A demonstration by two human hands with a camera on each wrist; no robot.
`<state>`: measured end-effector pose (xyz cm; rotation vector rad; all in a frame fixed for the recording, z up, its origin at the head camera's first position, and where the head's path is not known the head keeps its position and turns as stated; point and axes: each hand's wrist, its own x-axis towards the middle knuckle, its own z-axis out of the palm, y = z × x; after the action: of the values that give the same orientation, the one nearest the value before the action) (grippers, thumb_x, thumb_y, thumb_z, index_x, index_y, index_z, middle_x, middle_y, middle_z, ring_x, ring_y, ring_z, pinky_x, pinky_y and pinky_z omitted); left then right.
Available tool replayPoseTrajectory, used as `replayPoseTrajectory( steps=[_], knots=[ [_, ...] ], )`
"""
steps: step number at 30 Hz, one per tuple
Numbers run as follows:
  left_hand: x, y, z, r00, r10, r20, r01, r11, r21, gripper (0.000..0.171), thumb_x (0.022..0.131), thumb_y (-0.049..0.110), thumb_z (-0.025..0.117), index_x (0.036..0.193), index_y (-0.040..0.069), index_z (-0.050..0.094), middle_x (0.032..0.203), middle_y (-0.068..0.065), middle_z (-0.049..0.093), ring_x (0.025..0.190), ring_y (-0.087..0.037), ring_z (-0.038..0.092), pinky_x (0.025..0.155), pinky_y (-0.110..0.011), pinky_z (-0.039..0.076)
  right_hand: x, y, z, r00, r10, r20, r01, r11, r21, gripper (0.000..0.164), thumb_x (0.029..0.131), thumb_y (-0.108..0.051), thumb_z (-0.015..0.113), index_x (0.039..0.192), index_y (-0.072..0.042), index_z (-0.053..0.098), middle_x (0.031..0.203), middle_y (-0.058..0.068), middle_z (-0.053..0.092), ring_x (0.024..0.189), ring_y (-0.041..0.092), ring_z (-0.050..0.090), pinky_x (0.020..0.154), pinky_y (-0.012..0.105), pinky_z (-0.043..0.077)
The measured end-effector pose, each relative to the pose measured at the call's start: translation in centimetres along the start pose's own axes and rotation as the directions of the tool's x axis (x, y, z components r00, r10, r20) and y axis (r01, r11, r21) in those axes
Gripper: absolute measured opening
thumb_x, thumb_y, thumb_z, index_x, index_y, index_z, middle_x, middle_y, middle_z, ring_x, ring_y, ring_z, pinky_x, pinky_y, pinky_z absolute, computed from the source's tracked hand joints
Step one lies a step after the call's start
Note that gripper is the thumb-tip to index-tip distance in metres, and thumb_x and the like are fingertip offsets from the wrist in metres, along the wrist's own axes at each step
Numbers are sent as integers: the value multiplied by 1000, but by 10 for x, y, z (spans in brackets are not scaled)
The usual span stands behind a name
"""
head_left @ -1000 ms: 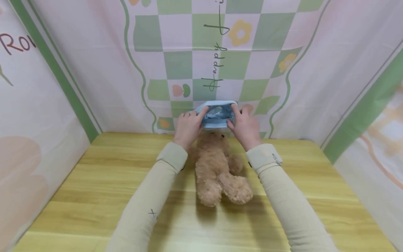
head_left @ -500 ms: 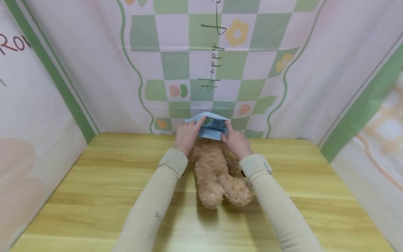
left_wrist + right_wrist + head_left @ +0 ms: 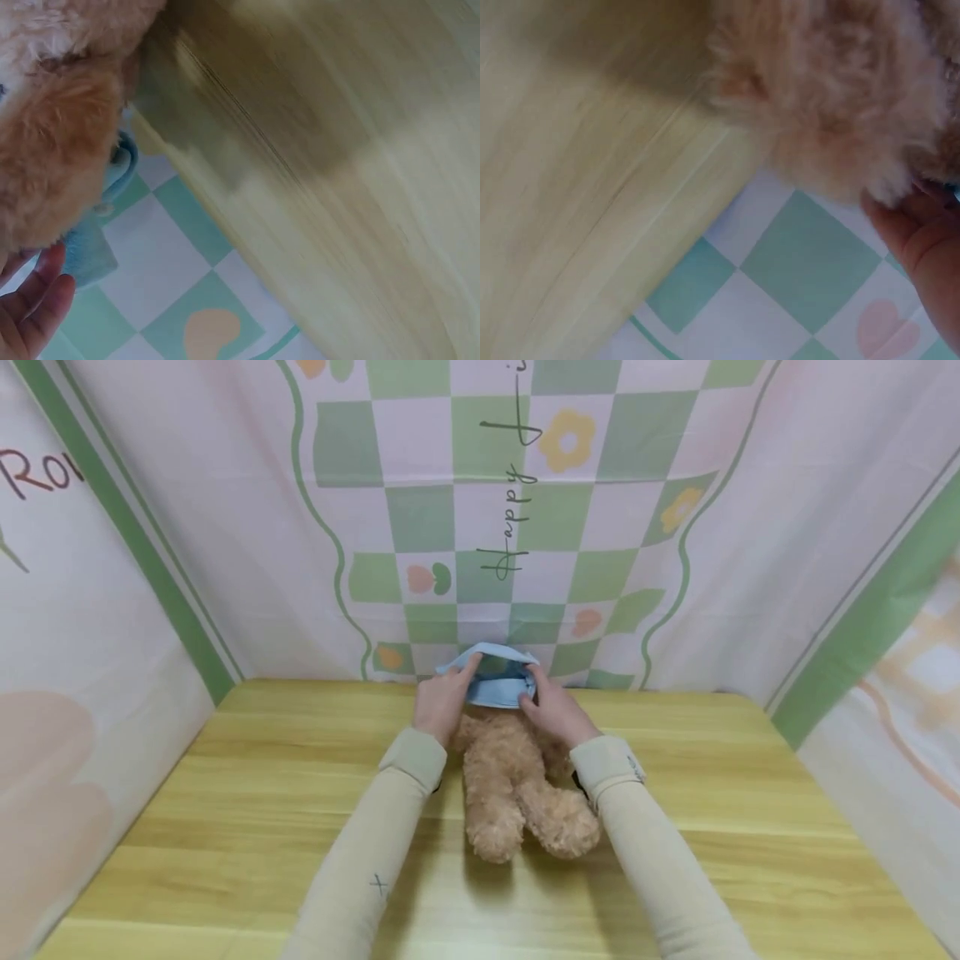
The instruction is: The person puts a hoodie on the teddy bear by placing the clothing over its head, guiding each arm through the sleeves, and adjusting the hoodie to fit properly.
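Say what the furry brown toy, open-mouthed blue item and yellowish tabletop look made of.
Furry brown toy: matte plush; tufted pile.
Open-mouthed blue item: probably matte fabric; soft folds.
Yellowish tabletop: wood or laminate; streaky grain, slight sheen.

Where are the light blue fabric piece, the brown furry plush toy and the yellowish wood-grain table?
Light blue fabric piece (image 3: pixel 497 693), head view: lower band of its opening.
Brown furry plush toy (image 3: pixel 495 758), head view: middle of its body.
Yellowish wood-grain table (image 3: pixel 217 835), head view: bare top at left.
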<state>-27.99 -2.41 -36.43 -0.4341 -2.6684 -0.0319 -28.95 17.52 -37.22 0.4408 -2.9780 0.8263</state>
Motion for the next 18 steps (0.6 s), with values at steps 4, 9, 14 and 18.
replayPoseTrajectory(
  steps=[4, 9, 14, 18],
  knots=[
    [0, 0, 3, 998, -21, -53, 20, 1000, -25, 60, 92, -4, 52, 143, 25, 40, 86, -6, 68, 54, -21, 59, 46, -34, 48, 0, -2, 1, 1000, -5, -7, 5, 999, 38, 61, 100, -29, 44, 150, -4, 19, 112, 28, 60, 94, 36, 61, 81, 49, 48],
    [1, 2, 3, 996, -26, -87, 23, 999, -35, 54, 95, -1, 50, 142, 25, 42, 95, -9, 68, 68, -26, 65, 51, -37, 52, 1, -5, 3, 999, 23, -34, -20, 998, 60, 67, 100, -34, 46, 151, -4, 15, 120, 29, 58, 100, 39, 62, 84, 49, 49],
    [0, 3, 9, 986, 34, -165, -30, 999, 26, 50, 96, -1, 50, 138, 25, 47, 111, -14, 60, 86, -26, 64, 59, -33, 55, 1, -6, 4, 996, 66, -65, -61, 994, 89, 73, 100, -37, 45, 152, -2, 6, 151, 31, 28, 130, 45, 43, 106, 55, 38],
    [1, 4, 13, 978, 74, -193, -59, 995, 78, 48, 95, -2, 52, 136, 23, 49, 128, -16, 52, 100, -28, 61, 72, -33, 57, 2, -7, 6, 994, 76, -80, -67, 992, 105, 75, 101, -37, 45, 152, 1, 5, 156, 29, 16, 140, 43, 28, 112, 55, 30]
  ],
)
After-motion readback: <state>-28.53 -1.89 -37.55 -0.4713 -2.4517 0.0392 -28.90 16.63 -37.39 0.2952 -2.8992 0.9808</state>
